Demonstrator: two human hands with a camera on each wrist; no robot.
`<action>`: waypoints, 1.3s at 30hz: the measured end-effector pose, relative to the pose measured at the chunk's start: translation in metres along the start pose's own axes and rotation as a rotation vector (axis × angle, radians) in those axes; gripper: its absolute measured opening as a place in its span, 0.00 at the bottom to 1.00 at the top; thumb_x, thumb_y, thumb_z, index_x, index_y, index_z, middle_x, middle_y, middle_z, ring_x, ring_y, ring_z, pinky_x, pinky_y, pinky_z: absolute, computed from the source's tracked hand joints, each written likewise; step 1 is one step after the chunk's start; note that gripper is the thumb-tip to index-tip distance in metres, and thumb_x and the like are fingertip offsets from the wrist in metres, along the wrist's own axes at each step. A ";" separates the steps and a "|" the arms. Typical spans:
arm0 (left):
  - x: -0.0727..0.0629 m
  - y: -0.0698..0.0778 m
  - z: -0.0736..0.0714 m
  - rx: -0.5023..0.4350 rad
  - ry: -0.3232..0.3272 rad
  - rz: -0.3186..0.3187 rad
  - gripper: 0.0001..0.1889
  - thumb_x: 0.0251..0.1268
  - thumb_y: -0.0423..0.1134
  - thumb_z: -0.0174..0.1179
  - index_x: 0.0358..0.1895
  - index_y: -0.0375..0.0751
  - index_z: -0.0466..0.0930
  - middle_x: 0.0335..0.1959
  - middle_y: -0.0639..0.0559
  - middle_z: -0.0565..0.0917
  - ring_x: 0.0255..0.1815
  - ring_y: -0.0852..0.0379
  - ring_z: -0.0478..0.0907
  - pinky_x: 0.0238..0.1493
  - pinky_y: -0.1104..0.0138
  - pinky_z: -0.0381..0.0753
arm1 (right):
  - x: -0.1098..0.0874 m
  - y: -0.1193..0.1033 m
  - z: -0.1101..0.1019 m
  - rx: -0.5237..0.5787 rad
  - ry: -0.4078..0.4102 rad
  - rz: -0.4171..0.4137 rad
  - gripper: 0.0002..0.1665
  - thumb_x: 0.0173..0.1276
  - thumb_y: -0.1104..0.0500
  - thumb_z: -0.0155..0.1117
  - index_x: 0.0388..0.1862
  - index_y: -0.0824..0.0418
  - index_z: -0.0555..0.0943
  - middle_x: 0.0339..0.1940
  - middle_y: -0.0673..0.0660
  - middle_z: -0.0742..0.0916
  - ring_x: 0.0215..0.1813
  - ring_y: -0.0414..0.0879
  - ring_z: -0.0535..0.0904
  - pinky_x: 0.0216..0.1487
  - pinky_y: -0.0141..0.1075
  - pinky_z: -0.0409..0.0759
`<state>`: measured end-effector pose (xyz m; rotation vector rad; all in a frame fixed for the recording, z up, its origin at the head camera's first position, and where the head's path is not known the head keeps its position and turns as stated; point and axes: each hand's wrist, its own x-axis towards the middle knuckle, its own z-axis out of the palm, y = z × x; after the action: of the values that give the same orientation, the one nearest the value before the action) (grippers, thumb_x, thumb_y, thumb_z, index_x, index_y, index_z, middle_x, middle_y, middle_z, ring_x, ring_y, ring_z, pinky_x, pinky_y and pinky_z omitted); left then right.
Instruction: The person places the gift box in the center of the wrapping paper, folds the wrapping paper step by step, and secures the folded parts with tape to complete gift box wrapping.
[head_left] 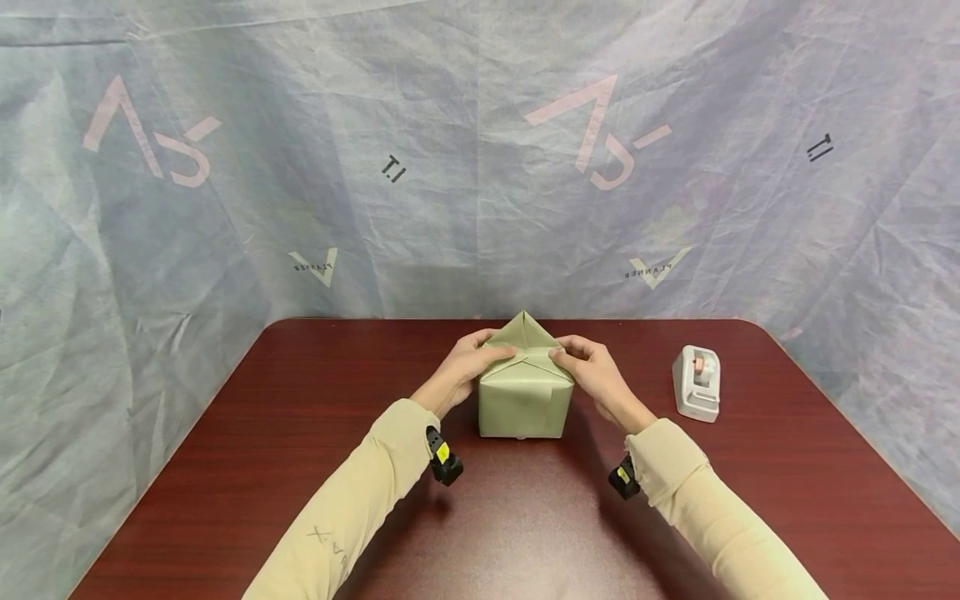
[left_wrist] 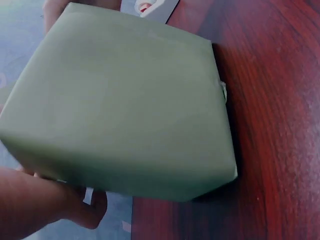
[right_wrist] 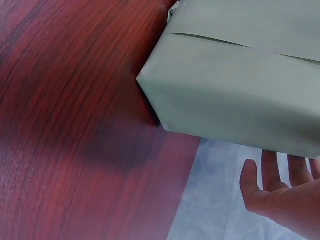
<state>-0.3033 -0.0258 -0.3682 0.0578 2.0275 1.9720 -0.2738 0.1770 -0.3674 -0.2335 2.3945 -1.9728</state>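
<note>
A box wrapped in pale green wrapping paper (head_left: pixel 517 408) stands on the table. At its top, a pointed paper flap (head_left: pixel 525 327) rises at the far side, with creased folds in front of it. My left hand (head_left: pixel 467 363) pinches the paper at the top left edge, thumb on the fold and fingers behind. On the opposite edge my right hand (head_left: pixel 598 373) does likewise with its thumb on top. Plain green paper (left_wrist: pixel 125 95) fills much of the left wrist view. Two slit-like gaps show along a seam of the paper (right_wrist: pixel 235 90) in the right wrist view.
A white tape dispenser (head_left: pixel 697 383) sits to the right of the box on the dark red wooden table (head_left: pixel 300 417). Behind the table hangs a grey printed sheet (head_left: pixel 480 167), which also runs along both sides.
</note>
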 end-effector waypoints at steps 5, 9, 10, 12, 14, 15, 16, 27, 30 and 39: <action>0.000 -0.003 -0.007 -0.072 0.015 0.027 0.16 0.56 0.38 0.62 0.50 0.48 0.79 0.49 0.53 0.79 0.52 0.55 0.73 0.57 0.58 0.67 | -0.001 0.000 0.000 0.007 0.008 -0.004 0.18 0.66 0.59 0.57 0.50 0.69 0.75 0.31 0.44 0.82 0.30 0.35 0.77 0.33 0.29 0.76; -0.002 -0.004 -0.010 -0.091 0.001 0.023 0.16 0.57 0.37 0.62 0.51 0.47 0.79 0.52 0.52 0.78 0.61 0.53 0.67 0.68 0.51 0.51 | -0.001 -0.001 0.000 -0.007 0.013 0.000 0.18 0.65 0.59 0.57 0.50 0.68 0.76 0.32 0.44 0.82 0.31 0.35 0.77 0.34 0.29 0.76; -0.003 -0.004 -0.010 -0.090 -0.005 0.017 0.16 0.57 0.37 0.62 0.51 0.47 0.80 0.54 0.52 0.77 0.63 0.53 0.65 0.69 0.50 0.47 | -0.001 -0.001 0.000 -0.012 0.014 0.005 0.18 0.65 0.59 0.57 0.51 0.67 0.76 0.32 0.44 0.82 0.31 0.35 0.77 0.34 0.29 0.76; -0.004 -0.004 -0.012 -0.084 -0.018 0.015 0.17 0.57 0.38 0.62 0.52 0.48 0.80 0.57 0.53 0.75 0.66 0.53 0.61 0.70 0.48 0.43 | 0.000 -0.002 -0.001 -0.019 0.013 0.012 0.18 0.66 0.59 0.56 0.51 0.66 0.76 0.33 0.45 0.82 0.32 0.34 0.76 0.35 0.28 0.75; -0.004 -0.004 -0.013 -0.080 -0.026 0.016 0.17 0.57 0.38 0.62 0.51 0.48 0.80 0.58 0.54 0.73 0.69 0.53 0.57 0.70 0.47 0.40 | 0.001 -0.002 -0.002 -0.012 0.008 0.021 0.18 0.66 0.59 0.55 0.52 0.66 0.76 0.35 0.45 0.82 0.33 0.34 0.76 0.35 0.28 0.75; -0.004 -0.004 -0.013 -0.078 -0.028 0.017 0.17 0.57 0.38 0.62 0.51 0.48 0.80 0.59 0.55 0.73 0.70 0.53 0.56 0.70 0.47 0.40 | 0.001 -0.002 -0.002 -0.003 0.002 0.023 0.18 0.67 0.60 0.54 0.53 0.65 0.76 0.36 0.45 0.82 0.33 0.34 0.76 0.36 0.28 0.75; -0.004 -0.004 -0.013 -0.075 -0.030 0.015 0.17 0.57 0.38 0.63 0.51 0.49 0.80 0.59 0.55 0.73 0.70 0.53 0.55 0.70 0.46 0.39 | 0.002 -0.003 -0.002 0.005 -0.006 0.022 0.18 0.67 0.60 0.53 0.54 0.65 0.76 0.37 0.45 0.82 0.33 0.34 0.75 0.36 0.28 0.74; 0.000 -0.007 -0.018 -0.116 -0.064 0.032 0.16 0.62 0.35 0.57 0.54 0.49 0.78 0.50 0.54 0.79 0.34 0.61 0.69 0.46 0.64 0.64 | 0.002 -0.003 -0.002 0.127 0.019 0.057 0.18 0.64 0.65 0.53 0.53 0.69 0.76 0.30 0.40 0.83 0.30 0.32 0.75 0.33 0.27 0.74; 0.000 -0.008 -0.019 -0.144 -0.064 0.047 0.16 0.62 0.33 0.54 0.53 0.47 0.79 0.48 0.56 0.78 0.24 0.59 0.59 0.31 0.67 0.58 | 0.002 -0.004 -0.002 0.148 0.028 0.081 0.18 0.64 0.66 0.54 0.53 0.67 0.77 0.30 0.40 0.84 0.30 0.32 0.76 0.32 0.27 0.75; 0.000 -0.010 -0.018 -0.143 -0.076 0.093 0.13 0.61 0.33 0.54 0.47 0.45 0.83 0.48 0.55 0.82 0.26 0.60 0.63 0.30 0.69 0.59 | 0.000 -0.006 -0.001 0.119 0.005 0.071 0.19 0.65 0.64 0.53 0.54 0.63 0.78 0.47 0.49 0.85 0.41 0.34 0.80 0.39 0.30 0.77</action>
<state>-0.3057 -0.0440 -0.3781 0.1947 1.8623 2.1322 -0.2735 0.1773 -0.3612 -0.1377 2.2447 -2.0764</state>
